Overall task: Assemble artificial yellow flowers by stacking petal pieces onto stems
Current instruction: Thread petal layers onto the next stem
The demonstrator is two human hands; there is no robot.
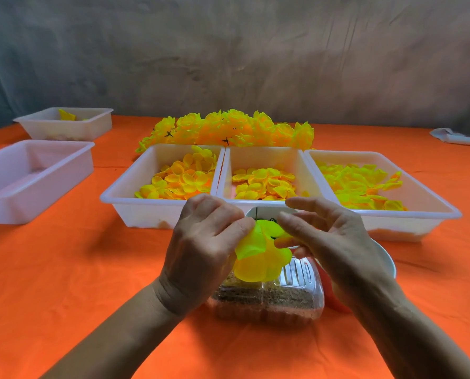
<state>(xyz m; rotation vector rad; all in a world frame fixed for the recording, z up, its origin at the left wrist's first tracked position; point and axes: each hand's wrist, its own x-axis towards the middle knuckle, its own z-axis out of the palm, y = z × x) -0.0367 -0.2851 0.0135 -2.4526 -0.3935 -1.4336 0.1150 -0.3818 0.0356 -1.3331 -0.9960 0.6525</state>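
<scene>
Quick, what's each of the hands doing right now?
Left hand: grips the yellow flower.
Right hand: pinches the same flower's upper petal, other fingers extended.
</scene>
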